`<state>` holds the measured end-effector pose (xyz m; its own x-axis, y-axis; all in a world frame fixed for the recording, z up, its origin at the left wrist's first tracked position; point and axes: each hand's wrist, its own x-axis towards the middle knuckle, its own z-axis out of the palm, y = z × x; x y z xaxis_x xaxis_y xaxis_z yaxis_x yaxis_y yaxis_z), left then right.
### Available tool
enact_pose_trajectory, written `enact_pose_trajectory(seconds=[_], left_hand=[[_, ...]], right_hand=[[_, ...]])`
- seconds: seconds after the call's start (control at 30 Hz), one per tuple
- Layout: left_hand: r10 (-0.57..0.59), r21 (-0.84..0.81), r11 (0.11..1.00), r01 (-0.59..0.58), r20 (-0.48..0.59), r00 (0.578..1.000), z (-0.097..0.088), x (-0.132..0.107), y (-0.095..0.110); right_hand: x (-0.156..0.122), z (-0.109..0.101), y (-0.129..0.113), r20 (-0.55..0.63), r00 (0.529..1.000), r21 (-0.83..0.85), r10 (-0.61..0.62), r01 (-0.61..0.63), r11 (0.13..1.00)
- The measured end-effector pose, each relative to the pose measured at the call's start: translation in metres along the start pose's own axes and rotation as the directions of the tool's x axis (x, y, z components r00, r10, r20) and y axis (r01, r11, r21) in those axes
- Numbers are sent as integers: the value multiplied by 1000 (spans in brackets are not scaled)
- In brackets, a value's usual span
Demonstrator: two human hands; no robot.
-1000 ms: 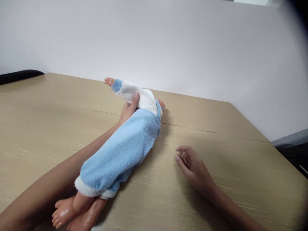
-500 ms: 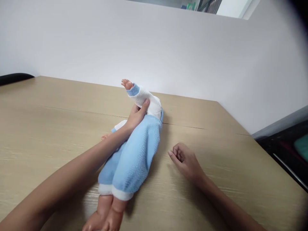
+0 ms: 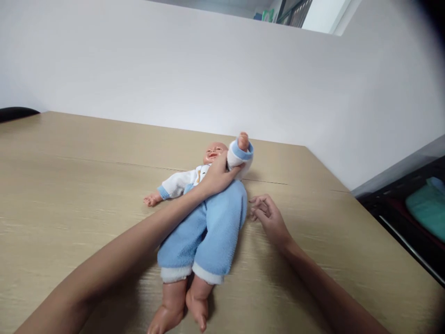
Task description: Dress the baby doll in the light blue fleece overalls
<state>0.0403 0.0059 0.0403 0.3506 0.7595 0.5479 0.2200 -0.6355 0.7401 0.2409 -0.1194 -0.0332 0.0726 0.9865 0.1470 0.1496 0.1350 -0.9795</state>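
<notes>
A baby doll (image 3: 220, 232) in a blue and white fleece outfit lies on its back on the wooden table (image 3: 86, 185), its bare feet toward me. One doll arm stretches out to the left, while the other points upward. My left hand (image 3: 220, 174) is closed on the doll's chest and raised arm, hiding part of the chest. Just right of the doll's hip, my right hand (image 3: 266, 211) hovers apart from it, fingers loosely curled and slightly spread, holding nothing.
Behind the table stands a white wall (image 3: 156, 69) with an opening at the top. At the right edge is a dark rack (image 3: 389, 208) with a teal cloth (image 3: 426, 206). A black curved chair back (image 3: 19, 112) shows at the far left.
The doll has been rolled from its side onto its back, so its face now shows. My left hand has moved right with it. My right hand's fingers have loosened.
</notes>
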Motion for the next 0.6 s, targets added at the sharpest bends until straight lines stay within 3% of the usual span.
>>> enact_pose_trajectory(seconds=[0.1,0.2,0.3,0.37,0.43,0.5,0.6], left_hand=[[62,84,994,-71,103,993,6,-7,7],[137,188,967,-172,185,973,2,-17,14],[108,343,927,-152,144,984,-19,-28,13],[21,430,902,-42,53,998,-44,-34,5],[-153,514,842,160,-57,987,-74,-40,-7],[-388,544,749,378,-104,916,-104,-49,-19],[-565,485,691,536,-100,819,-132,-64,-29]], right_hand=[[11,-15,-8,45,982,273,182,-187,944],[20,-29,-21,222,905,537,364,-425,729],[22,-38,-26,267,848,624,457,-514,589],[21,-40,-25,209,852,617,480,-496,611],[19,-39,-24,142,870,540,472,-468,700],[18,-36,-26,97,889,435,447,-442,785],[17,-26,-34,85,913,316,400,-405,858]])
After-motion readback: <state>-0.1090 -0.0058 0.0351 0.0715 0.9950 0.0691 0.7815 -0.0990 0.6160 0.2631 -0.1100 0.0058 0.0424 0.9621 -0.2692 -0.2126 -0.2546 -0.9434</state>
